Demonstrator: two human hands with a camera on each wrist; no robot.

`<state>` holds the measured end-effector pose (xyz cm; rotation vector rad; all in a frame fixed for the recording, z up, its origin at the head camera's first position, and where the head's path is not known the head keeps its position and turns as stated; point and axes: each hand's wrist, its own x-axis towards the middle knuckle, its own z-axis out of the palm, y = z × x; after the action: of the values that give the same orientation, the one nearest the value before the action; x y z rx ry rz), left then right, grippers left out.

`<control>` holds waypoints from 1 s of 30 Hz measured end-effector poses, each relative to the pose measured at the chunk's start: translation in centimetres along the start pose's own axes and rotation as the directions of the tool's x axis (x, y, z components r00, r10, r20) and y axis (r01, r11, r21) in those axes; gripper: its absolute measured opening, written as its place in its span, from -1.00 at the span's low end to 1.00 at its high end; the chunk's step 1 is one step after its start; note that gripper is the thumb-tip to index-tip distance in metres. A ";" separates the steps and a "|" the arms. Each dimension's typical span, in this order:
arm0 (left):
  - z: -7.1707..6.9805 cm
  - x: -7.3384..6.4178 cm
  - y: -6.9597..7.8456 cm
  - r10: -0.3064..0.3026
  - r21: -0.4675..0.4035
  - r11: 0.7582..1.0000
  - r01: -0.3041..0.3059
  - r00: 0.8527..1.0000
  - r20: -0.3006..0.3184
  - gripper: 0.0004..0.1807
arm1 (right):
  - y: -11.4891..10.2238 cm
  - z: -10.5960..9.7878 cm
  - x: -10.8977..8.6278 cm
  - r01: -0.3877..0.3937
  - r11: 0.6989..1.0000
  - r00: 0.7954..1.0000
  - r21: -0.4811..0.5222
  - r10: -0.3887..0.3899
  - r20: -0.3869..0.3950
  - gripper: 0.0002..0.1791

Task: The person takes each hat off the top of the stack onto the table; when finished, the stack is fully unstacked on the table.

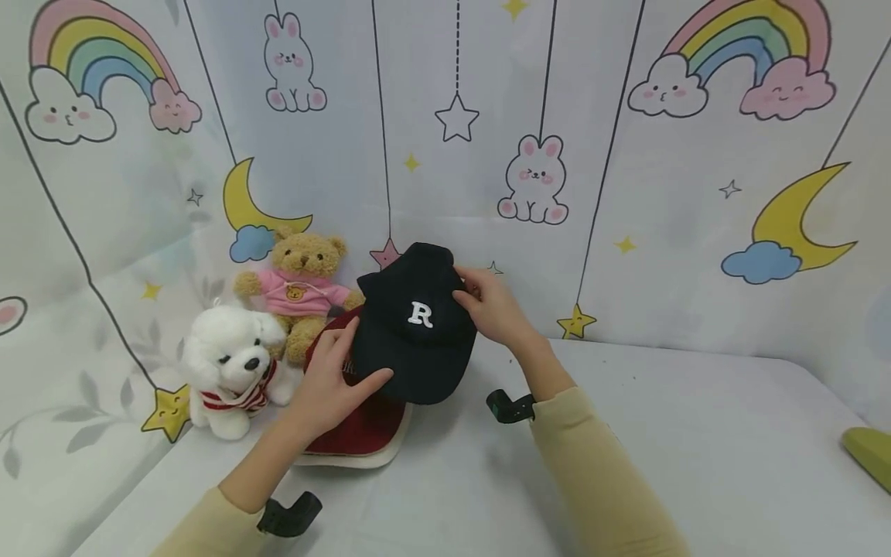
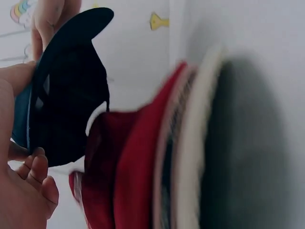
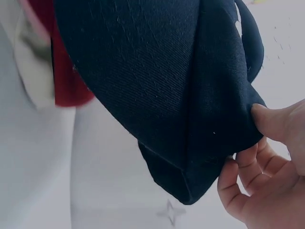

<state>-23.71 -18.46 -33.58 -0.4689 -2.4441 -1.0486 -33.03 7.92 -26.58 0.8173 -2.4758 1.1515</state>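
Observation:
A black baseball cap [image 1: 416,360] with a white letter R is held up between both hands, its brim toward me. My left hand [image 1: 330,391] grips the cap's left side by the brim, thumb in front and fingers behind. At the right side of the crown my right hand [image 1: 489,304] pinches the fabric; the right wrist view shows thumb and fingertips on the cloth [image 3: 214,114]. Just behind and below is a stack of caps, a red cap [image 1: 369,429] on top and a cream brim [image 2: 193,143] at the bottom. The black cap hides part of the stack.
Left of the caps sit a white plush dog [image 1: 226,363] and a teddy bear [image 1: 299,290] in a pink top. A yellow-green object [image 1: 868,455] lies at the table's right edge. A patterned cloth [image 1: 459,186] hangs behind the white table [image 1: 661,433].

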 end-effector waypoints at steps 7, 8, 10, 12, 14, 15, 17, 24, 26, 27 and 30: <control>2.3 1.7 2.0 0.049 -0.061 0.997 -0.048 0.999 0.018 0.06 | 1.4 -3.2 -0.9 -0.037 0.999 0.999 -0.019 0.037 -0.019 -0.48; 2.6 1.8 2.3 0.046 -0.067 0.997 -0.044 0.999 0.028 0.07 | 1.6 -3.6 -1.0 -0.044 0.999 0.999 -0.018 0.043 -0.023 -0.47; 3.4 2.1 2.7 0.029 -0.080 0.997 -0.024 0.998 0.057 0.08 | 2.2 -4.2 -1.4 -0.051 0.998 0.998 -0.026 0.050 -0.033 -0.48; 4.2 2.3 3.3 0.000 -0.099 0.995 0.008 0.996 0.086 0.10 | 2.8 -4.7 -1.8 -0.064 0.998 0.997 -0.029 0.063 -0.039 -0.48; 5.1 2.3 3.8 -0.030 -0.110 0.993 0.042 0.994 0.110 0.12 | 3.5 -5.1 -2.3 -0.078 0.997 0.996 -0.024 0.077 -0.036 -0.48; 5.5 2.3 4.1 -0.043 -0.117 0.991 0.057 0.992 0.118 0.12 | 3.9 -5.2 -2.5 -0.085 0.996 0.996 -0.023 0.084 -0.034 -0.48; 6.3 2.3 4.5 -0.069 -0.120 0.989 0.086 0.989 0.134 0.12 | 4.7 -5.4 -3.0 -0.098 0.995 0.995 -0.019 0.097 -0.032 -0.48; 8.9 1.9 4.5 -0.121 -0.156 0.976 0.151 0.975 0.187 0.03 | 7.3 -4.7 -4.9 -0.144 0.989 0.989 -0.024 0.143 -0.042 -0.50; 9.5 1.5 4.3 -0.129 -0.155 0.974 0.162 0.970 0.205 0.01 | 8.0 -4.4 -5.4 -0.161 0.987 0.987 -0.027 0.161 -0.028 -0.50; 9.8 1.2 4.3 -0.135 -0.154 0.973 0.170 0.967 0.214 0.01 | 8.4 -4.2 -5.6 -0.171 0.985 0.985 -0.035 0.171 -0.020 -0.50; 10.4 0.6 4.1 -0.154 -0.144 0.971 0.190 0.961 0.229 0.01 | 9.2 -3.7 -6.0 -0.208 0.978 0.978 -0.033 0.209 0.012 -0.49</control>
<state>-25.02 -7.97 -37.25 -0.4490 -2.6393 -1.3433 -33.72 17.76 -32.68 0.5698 -2.6354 1.1732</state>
